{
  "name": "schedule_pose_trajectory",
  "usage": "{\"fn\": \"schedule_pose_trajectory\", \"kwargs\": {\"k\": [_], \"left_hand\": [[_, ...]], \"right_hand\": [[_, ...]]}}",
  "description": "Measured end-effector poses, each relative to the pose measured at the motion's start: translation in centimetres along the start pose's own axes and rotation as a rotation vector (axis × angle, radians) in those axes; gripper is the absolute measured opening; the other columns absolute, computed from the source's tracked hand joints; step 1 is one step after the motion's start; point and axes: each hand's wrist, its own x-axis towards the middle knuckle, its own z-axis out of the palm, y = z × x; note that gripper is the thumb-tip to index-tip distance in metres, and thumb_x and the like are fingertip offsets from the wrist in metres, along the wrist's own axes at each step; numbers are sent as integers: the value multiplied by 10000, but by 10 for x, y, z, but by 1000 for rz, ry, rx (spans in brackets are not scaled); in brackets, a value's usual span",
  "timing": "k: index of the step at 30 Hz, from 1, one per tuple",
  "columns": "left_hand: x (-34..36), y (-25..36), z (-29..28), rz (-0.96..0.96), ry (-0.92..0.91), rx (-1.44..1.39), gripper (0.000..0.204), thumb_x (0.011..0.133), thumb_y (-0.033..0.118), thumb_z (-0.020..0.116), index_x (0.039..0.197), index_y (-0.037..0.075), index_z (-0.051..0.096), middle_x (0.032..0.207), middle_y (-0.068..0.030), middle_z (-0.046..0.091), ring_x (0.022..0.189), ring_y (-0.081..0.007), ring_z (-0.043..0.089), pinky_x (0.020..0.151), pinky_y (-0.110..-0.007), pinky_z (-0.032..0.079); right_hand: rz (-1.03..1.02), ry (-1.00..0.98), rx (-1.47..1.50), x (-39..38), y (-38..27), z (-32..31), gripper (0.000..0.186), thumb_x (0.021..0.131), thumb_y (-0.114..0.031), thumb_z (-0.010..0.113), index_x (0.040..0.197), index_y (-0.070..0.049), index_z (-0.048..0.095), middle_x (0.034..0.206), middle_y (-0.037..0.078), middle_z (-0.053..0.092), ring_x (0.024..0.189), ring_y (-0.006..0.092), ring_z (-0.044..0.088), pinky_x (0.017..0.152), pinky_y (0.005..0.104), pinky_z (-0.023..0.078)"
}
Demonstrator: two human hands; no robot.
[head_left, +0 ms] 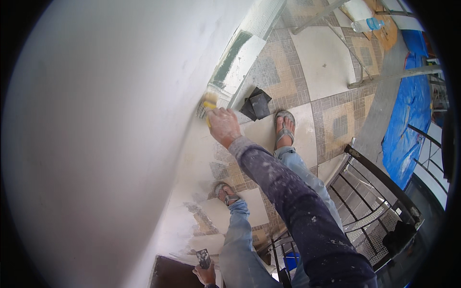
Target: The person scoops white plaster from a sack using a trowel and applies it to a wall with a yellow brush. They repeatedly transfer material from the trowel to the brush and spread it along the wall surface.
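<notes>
My right hand (224,126) reaches forward and is closed around the yellow handle of a brush (210,103). The brush is against the foot of the white wall (110,115), where a white-coated strip (242,62) with a dark green patch runs along the base. Low in the view, my left hand (205,274) grips a small dark flat piece (203,258) speckled with white; what kind of piece it is, I cannot tell. Several dark square sheets (256,104) lie overlapping on the tiles just right of the brush.
My sandalled feet stand on a patterned tile floor (324,62) dusted with white. Metal frame legs (398,77) and a plastic bottle (367,24) are at the upper right. A blue tarp (408,120) lies at the right, beyond a dark metal railing (379,185).
</notes>
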Motion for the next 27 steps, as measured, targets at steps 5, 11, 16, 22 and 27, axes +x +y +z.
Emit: {"fn": "schedule_pose_trajectory", "kwargs": {"k": [5, 11, 16, 22, 27], "left_hand": [[-26, -15, 31, -58, -132, -512, 535, 798, 291, 672, 1294, 410, 507, 1313, -75, 522, 1062, -333, 513, 861, -589, 404], [-5, -10, 10, -62, -167, -411, 390, 880, 247, 586, 1239, 399, 564, 1261, -90, 548, 1083, -330, 515, 891, -600, 381], [5, -8, -3, -42, -160, -442, 292, 932, 273, 533, 1194, 382, 605, 1149, -172, 577, 1066, -353, 529, 948, -627, 357], [13, -12, -12, -38, -93, -473, 254, 969, 383, 482, 1169, 352, 634, 1133, -181, 582, 1040, -388, 543, 957, -588, 362], [7, -3, -25, -22, -112, -378, 273, 947, 456, 505, 1136, 331, 657, 1117, -235, 564, 1054, -433, 522, 952, -549, 372]], "right_hand": [[-93, -375, 88, -11, 0, -5, 199, 930, -205, 538, 1066, -75, 602, 932, 94, 656, 893, 232, 634, 861, 411, 457], [6, -258, -293, -27, 19, -22, 195, 880, -196, 568, 1036, -81, 589, 918, 68, 642, 928, 232, 616, 827, 406, 430], [20, -117, 98, -32, 31, -9, 208, 876, -194, 572, 1052, -83, 581, 926, 72, 634, 903, 253, 610, 832, 413, 431], [-135, -361, 213, -47, 3, -37, 255, 901, -212, 557, 1125, -90, 574, 891, 83, 627, 845, 243, 606, 812, 428, 443], [118, -16, -4, 1, 66, -109, 250, 934, -249, 551, 1125, -92, 589, 837, 83, 623, 826, 257, 606, 818, 424, 450]]}}
